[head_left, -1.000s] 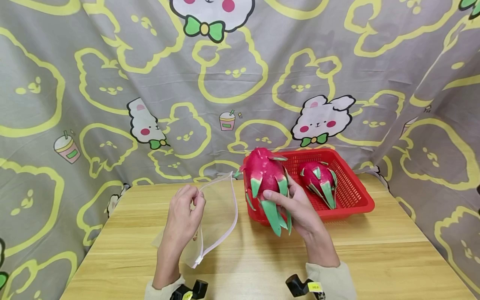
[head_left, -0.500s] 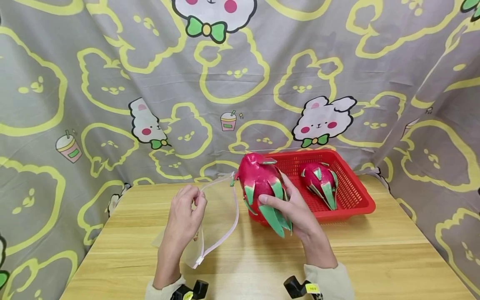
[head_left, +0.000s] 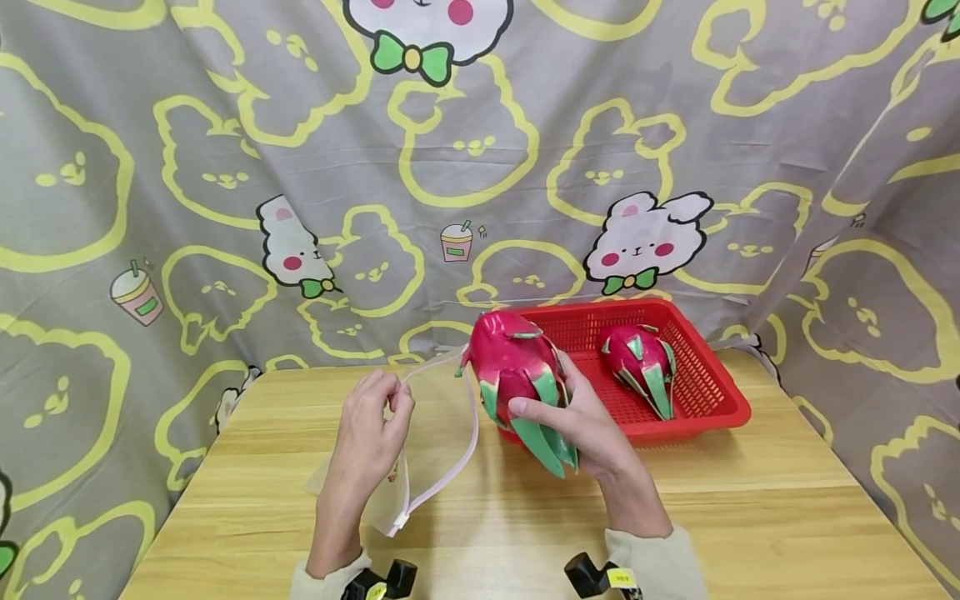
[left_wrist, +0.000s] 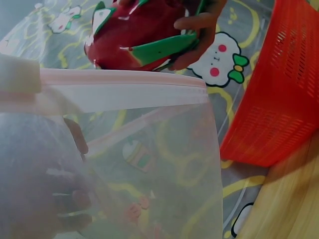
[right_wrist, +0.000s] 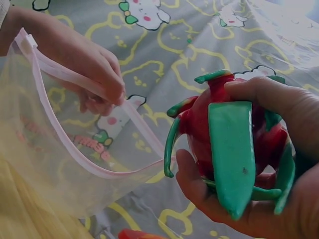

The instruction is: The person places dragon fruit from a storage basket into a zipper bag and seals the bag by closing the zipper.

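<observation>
Right hand [head_left: 581, 421] gripping dragon fruit [head_left: 517, 362], left hand [head_left: 371, 433] pinching zip bag [head_left: 435, 433] rim, second fruit [head_left: 641, 358] in basket [head_left: 705, 392] only overhead

Held dragon fruit [head_left: 516, 368] now further left, off the basket [head_left: 705, 392], nearer the bag mouth [head_left: 450, 417].

a red plastic basket [head_left: 705, 392] on a pale wooden table [head_left: 750, 517], a second dragon fruit [head_left: 641, 358] lying inside it, a grey curtain [head_left: 225, 167] with cartoon rabbits behind
</observation>
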Tool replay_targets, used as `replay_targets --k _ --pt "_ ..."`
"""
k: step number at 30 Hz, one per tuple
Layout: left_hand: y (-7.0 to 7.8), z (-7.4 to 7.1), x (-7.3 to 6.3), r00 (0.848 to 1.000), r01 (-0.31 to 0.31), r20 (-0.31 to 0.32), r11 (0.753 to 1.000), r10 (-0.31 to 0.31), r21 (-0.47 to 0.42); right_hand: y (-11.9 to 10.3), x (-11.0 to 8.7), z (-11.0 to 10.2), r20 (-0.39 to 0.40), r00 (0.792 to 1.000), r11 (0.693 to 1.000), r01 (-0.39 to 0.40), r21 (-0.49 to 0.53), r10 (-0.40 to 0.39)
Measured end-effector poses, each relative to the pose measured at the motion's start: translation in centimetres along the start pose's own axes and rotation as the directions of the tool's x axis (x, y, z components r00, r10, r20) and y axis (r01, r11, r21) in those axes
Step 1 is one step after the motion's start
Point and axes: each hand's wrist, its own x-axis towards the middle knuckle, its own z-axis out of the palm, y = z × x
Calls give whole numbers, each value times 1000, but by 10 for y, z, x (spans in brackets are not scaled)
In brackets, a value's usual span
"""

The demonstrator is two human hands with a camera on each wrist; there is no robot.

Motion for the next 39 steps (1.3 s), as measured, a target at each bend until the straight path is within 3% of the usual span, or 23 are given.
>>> replay_targets --k 7,13,22,32,39 --pt "0 0 0 1000 5 5 1000 -5 -5 0 0 2 -27 1000 1000 -7 -14 7" --pt "0 0 0 1000 13 17 1000 -13 -15 -2 -2 -1 -30 999 998 -28 53 29" --pt "0 0 1 1000 15 12 1000 -15 -20 -1 -2 -2 80 996 998 20 54 -25" --pt "-1 1 1 1000 16 18 1000 -16 -5 -1 -3 3 80 996 996 33 -79 -27" --pt "-1 0 0 999 26 18 1000 -26 -6 0 -1 10 47 999 996 -3 -94 7"
